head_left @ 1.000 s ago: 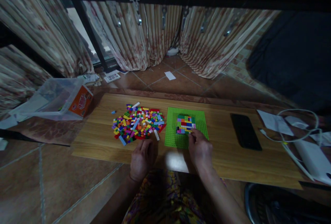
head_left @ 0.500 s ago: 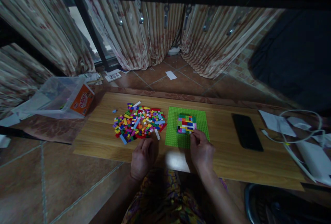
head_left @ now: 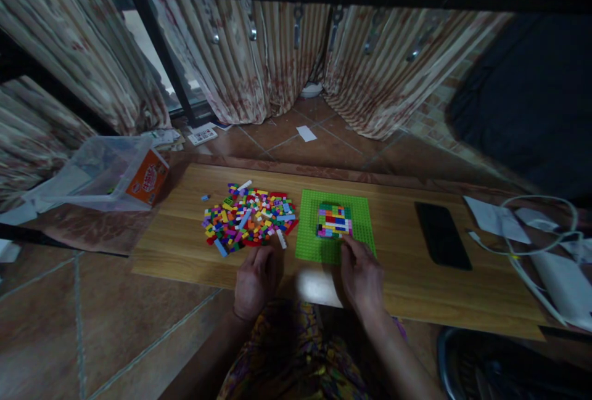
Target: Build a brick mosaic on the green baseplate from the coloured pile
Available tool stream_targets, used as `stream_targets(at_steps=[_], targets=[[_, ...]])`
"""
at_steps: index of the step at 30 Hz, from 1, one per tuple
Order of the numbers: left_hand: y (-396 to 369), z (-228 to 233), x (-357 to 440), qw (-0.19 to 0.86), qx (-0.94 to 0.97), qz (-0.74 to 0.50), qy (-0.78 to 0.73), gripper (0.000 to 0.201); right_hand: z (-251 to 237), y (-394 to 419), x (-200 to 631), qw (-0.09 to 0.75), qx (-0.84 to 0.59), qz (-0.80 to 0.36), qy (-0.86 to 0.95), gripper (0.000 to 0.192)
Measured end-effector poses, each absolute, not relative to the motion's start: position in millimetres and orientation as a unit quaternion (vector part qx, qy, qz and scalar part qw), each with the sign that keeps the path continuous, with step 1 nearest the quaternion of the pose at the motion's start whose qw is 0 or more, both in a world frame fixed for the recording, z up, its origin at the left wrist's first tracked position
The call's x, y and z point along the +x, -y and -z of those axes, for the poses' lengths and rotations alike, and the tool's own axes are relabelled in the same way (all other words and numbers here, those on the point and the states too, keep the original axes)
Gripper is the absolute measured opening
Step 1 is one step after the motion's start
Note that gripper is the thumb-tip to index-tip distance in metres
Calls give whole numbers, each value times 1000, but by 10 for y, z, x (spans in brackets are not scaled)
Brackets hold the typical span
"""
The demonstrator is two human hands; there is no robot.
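Observation:
A green studded baseplate (head_left: 305, 246) lies flat on the wooden board, bearing a compact patch of coloured toy bricks (head_left: 333, 221). My right hand (head_left: 363, 273) is over the baseplate's near right corner, its fingers closed together and the fingertips at the lower right edge of the patch. Whatever is between them is too small to make out. My left hand (head_left: 254, 281) rests closed near the board's front edge, just below a heap of loose toy bricks (head_left: 250, 218). Its fingertips are turned away, so I cannot see if it holds anything.
A black phone (head_left: 443, 235) lies on the wooden board (head_left: 398, 289) at the right, near a white cable (head_left: 504, 246) and papers. Beyond the left end stands a clear plastic box (head_left: 106, 172) with an orange label. Curtains (head_left: 259, 67) hang behind.
My right fingers have shifted slightly at the patch's lower right corner, and the index finger looks straighter. The left hand and the loose heap stay where they were.

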State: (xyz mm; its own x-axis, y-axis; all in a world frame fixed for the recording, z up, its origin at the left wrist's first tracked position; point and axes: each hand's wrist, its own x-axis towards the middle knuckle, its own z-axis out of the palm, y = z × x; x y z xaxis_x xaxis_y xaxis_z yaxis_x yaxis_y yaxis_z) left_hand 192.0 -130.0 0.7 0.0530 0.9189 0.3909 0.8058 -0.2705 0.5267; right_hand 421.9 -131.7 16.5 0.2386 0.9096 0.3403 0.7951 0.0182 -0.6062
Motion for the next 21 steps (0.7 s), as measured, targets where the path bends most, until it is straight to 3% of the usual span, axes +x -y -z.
stream_targets(at_steps=[21], targets=[[1299,-30,1931,80,721,-335,-601,15,1,1323,4286,304,-659,-41,687,43]])
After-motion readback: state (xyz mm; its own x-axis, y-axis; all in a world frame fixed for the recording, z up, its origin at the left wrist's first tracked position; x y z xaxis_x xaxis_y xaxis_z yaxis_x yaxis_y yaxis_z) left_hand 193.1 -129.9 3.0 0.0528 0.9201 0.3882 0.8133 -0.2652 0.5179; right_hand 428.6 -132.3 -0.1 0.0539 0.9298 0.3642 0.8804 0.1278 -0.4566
